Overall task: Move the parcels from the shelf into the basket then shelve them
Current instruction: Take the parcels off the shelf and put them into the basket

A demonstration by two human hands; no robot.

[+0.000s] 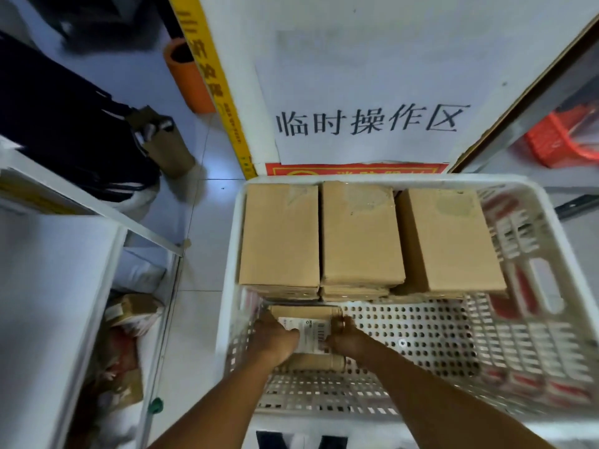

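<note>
A white perforated plastic basket fills the lower right. Three brown cardboard parcels stand side by side in its far half: left parcel, middle parcel, right parcel. They rest on flatter parcels beneath. A small brown parcel with a white barcode label lies on the basket floor at the near left. My left hand grips its left side and my right hand grips its right side. The hands cover much of it.
A white shelf unit stands at the left, with wrapped parcels on a lower level. A white sign with black characters lies beyond the basket. An orange tube and a red basket sit farther off.
</note>
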